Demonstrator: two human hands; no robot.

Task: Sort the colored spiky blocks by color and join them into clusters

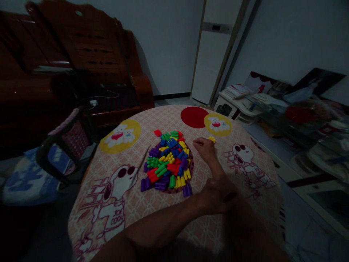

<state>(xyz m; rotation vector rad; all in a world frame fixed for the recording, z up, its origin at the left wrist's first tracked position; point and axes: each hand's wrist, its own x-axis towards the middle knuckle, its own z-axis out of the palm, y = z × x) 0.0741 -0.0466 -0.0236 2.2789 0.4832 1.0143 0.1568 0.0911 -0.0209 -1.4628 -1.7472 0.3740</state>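
My right hand [204, 147] is over the table to the right of a pile of plastic building pieces [166, 163]. Its fingers are curled together, pointing left; whatever they may hold is hidden. Just beyond that hand a yellow knobbed piece [212, 139] shows in part. My left hand [214, 194] is closed around my right forearm, though dim light blurs its fingers. Red, green, blue, yellow and purple pieces make up the heap. Under them a dark red round base [192, 165] shows at the edge.
A patterned tablecloth [152, 214] covers the round table. To the left stand a chair [68, 142] and a wooden sofa [89, 54]. A cluttered low cabinet [240, 105] runs along the right wall. A tall white unit [209, 62] stands at the back.
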